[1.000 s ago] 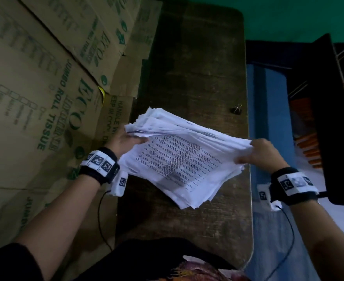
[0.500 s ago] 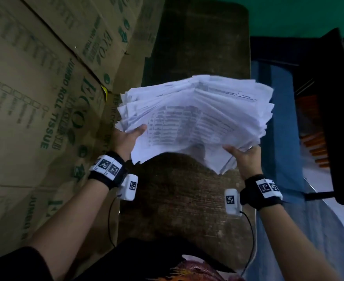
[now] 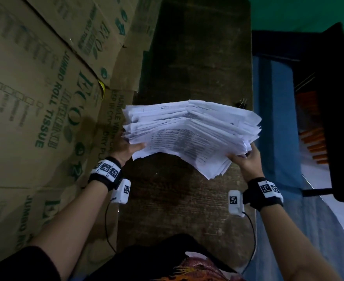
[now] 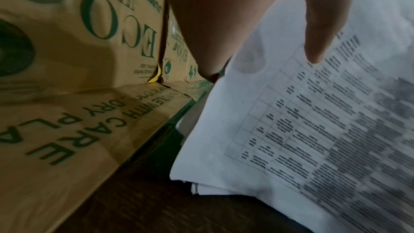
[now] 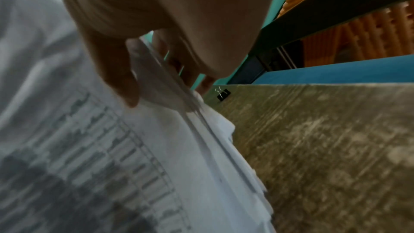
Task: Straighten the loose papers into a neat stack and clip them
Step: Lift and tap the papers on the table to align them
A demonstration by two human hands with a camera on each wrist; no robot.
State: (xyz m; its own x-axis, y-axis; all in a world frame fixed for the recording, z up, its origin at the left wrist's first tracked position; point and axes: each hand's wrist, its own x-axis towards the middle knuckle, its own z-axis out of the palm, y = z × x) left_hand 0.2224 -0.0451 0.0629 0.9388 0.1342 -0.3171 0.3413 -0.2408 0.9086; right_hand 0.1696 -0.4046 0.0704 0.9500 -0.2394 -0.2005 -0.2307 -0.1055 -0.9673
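A thick, uneven stack of printed white papers [image 3: 189, 134] stands tilted on its lower edge above the dark wooden table [image 3: 187, 199]. My left hand [image 3: 126, 148] grips the stack's left side, thumb on the front sheet [image 4: 313, 130]. At the right side my right hand [image 3: 246, 159] pinches the sheets, thumb in front and fingers behind, as the right wrist view shows on the papers [image 5: 112, 148]. A black binder clip [image 3: 243, 103] lies on the table by its right edge, just behind the stack; the clip [image 5: 223, 93] is apart from both hands.
Brown cardboard boxes [image 3: 35, 98] printed in green line the table's left side, close to my left hand. A blue surface [image 3: 274, 118] and a dark shelf [image 3: 335, 98] with orange items stand to the right. The table's right edge [image 3: 253, 220] runs beside my right wrist.
Both hands raised the papers from lying flat to standing on edge, then brought them lower toward the table. The binder clip has not moved.
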